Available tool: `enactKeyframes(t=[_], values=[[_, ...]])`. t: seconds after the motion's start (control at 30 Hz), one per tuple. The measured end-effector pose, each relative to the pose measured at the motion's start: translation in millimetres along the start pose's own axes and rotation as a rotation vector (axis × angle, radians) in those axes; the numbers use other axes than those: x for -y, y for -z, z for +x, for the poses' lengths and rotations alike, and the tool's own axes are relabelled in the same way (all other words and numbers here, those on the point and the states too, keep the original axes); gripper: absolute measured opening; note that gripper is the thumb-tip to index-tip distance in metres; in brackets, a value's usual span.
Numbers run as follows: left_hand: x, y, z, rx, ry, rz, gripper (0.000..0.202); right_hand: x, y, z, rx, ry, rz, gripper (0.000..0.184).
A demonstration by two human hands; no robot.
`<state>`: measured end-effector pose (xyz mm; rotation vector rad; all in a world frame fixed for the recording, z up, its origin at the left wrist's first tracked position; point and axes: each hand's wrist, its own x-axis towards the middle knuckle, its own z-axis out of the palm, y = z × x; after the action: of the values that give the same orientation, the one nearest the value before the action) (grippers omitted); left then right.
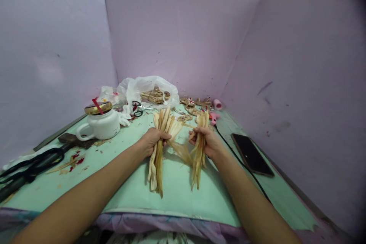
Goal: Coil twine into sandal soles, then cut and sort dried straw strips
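My left hand (153, 141) is closed round a bundle of dried corn husks (159, 160), held upright over the green tabletop (177, 194). A second, thinner bundle of dried husks (197, 167) is gripped in my right hand (207, 141). Loose pale strips (181, 148) stretch across the gap between the two bundles. Behind my hands lie coiled, braided husk pieces (184, 118), some with small red and white bits near them. A pink glue gun (214, 118) rests just beyond my right hand.
A white mug (103, 126) with a gold lid stands left, near a hammer (73, 140) and black-handled tool (31, 167). Black scissors (138, 109) lie before a plastic bag (148, 84) of husks. A phone (251, 154) and black cord (240, 160) are right; purple walls (177, 34) enclose the table.
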<state>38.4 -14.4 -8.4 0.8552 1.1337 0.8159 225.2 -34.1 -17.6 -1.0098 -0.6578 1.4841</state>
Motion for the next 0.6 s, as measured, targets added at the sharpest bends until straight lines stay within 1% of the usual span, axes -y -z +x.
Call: enactKeyframes(t=[0.13,0.2,0.23,0.3,0.37,0.43,0.5,0.6], values=[[-1.0,2.9,3.6,-0.052,-0.019,-0.010,0.013,25.5,13.8,-5.4,0.009,0.020,0.144,0.010],[-1.4,5.6,6.8,-0.078,-0.027,-0.013,0.014,39.2,25.3,-9.2,0.052,0.021,0.215,0.012],[-1.6,7.0,8.4,-0.087,-0.031,-0.012,0.014,45.3,31.6,-10.9,0.095,0.018,0.260,0.011],[-1.9,9.0,10.4,-0.098,-0.042,-0.007,0.015,54.0,42.3,-12.7,0.226,0.020,0.363,0.007],[-2.2,9.5,10.5,-0.099,-0.056,0.001,0.016,55.5,46.0,-12.6,0.302,0.017,0.372,0.007],[-2.3,8.3,8.2,-0.094,-0.078,0.008,0.017,48.6,39.7,-11.3,0.254,-0.017,0.250,0.008],[-2.2,5.4,3.9,-0.085,-0.106,0.013,0.016,34.5,24.9,-10.3,0.151,-0.069,0.098,0.014],[-1.6,-1.0,-5.1,-0.077,-0.158,0.021,0.015,9.4,-1.2,-11.9,0.130,-0.107,0.017,0.020]])
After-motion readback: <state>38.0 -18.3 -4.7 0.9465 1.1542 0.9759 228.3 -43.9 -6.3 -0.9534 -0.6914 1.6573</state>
